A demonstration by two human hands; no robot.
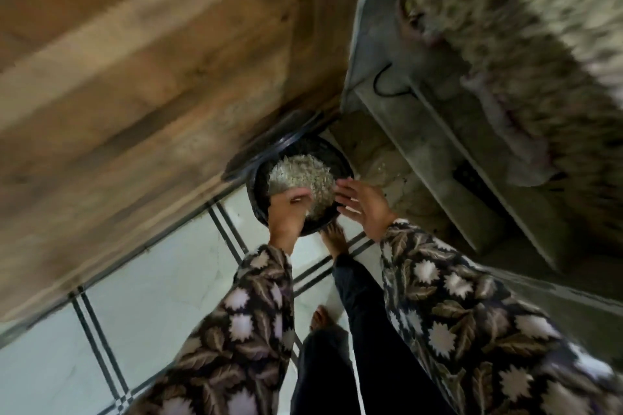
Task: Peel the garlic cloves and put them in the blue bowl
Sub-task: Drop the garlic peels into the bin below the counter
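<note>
Head view, looking steeply down at the floor; edges of the frame are motion-blurred.

Left hand [287,214]: over the near left part of a round black bin [344,162]. Fingers [296,196] bent downward, close together, above the heap inside. Pale bits sit at the fingertips. Blur prevents telling whether they are pinched or only touched.

Right hand [363,209]: over the bin's near right rim, palm turned toward the left hand. Fingers straight and spread apart, holding nothing, touching nothing that I can make out.

Bin contents: a heap of pale scraps [299,172], flaky, greyish-white, possibly garlic peel; too blurred to confirm. No whole clove can be made out among them.

Bin stands on the white tiled floor [151,280], in the corner between a wooden cabinet [135,77] and a grey ledge [421,152]. A black lid [269,142] is tilted up behind the bin, against the cabinet.

One bare foot [334,240] is just beside the bin's near edge. Both forearms are in leaf-patterned sleeves [448,296].
</note>
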